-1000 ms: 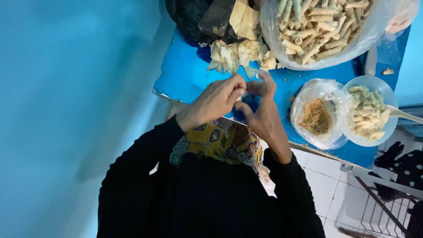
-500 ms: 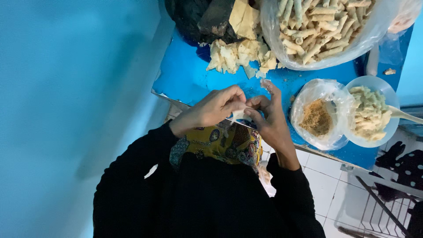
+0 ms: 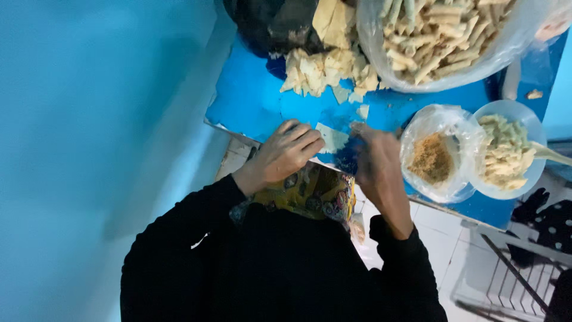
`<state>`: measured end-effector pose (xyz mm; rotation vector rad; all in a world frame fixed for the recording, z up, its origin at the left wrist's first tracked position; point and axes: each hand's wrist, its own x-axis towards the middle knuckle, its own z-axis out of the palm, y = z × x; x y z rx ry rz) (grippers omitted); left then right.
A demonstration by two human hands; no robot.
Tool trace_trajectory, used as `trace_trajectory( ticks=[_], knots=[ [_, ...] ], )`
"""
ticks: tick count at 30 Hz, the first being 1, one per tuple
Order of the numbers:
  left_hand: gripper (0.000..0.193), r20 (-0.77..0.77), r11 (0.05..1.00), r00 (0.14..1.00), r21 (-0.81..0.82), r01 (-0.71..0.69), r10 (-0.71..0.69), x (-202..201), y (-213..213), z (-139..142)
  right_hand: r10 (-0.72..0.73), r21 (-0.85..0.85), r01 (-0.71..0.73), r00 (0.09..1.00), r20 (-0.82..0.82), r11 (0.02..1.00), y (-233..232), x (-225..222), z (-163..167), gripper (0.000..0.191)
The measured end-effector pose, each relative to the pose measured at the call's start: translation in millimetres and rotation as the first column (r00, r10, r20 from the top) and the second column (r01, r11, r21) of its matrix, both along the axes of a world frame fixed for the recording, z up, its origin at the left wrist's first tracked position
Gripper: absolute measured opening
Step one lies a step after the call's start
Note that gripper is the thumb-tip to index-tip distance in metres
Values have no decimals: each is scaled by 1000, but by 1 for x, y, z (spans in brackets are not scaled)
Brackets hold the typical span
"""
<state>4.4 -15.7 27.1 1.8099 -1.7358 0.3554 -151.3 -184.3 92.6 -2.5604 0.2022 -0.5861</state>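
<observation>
My left hand (image 3: 287,152) rests at the near edge of the blue table (image 3: 250,107), its fingers curled beside a small pale sheet of wrapper (image 3: 331,138) lying flat. My right hand (image 3: 376,166) is just to the right of that sheet, blurred, its fingertips at the sheet's right edge. Whether either hand grips the sheet is not clear. Black sleeves cover both arms.
A heap of pale wrapper pieces (image 3: 325,67) lies farther back. A big clear bag of rolled sticks (image 3: 444,33) sits at the back right. A plastic-lined bowl of brown crumbs (image 3: 432,156) and a bowl of pale filling (image 3: 505,154) with a spoon stand right. A dark bag (image 3: 268,24) is behind.
Both hands were raised together, working a small piece between the fingers. They have since dropped to the table and parted, and a pale sheet lies flat between them.
</observation>
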Motion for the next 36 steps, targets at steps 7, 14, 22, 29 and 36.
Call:
trace_trajectory(
  ticks=[7, 14, 22, 29, 36],
  knots=[
    [22, 103, 1000, 995, 26, 12, -15, -4, 16, -17, -14, -55, 9, 996, -92, 998, -4, 3, 0, 58],
    [22, 74, 1000, 997, -4, 3, -2, -6, 23, -25, 84, -177, -108, 987, -139, 978, 5, 21, 1, 53],
    [26, 114, 997, 993, -76, 16, -8, -10, 28, -40, 46, -660, -160, 981, -186, 734, 0, 16, -8, 40],
    [30, -76, 992, 995, -107, 62, -70, -13, 28, -44, -7, -527, -76, 988, -153, 847, -27, 34, 6, 27],
    [18, -285, 925, 888, -18, -381, 360, 42, -6, -16, -52, 16, 52, 998, 21, 999, -31, 80, 21, 22]
  ],
)
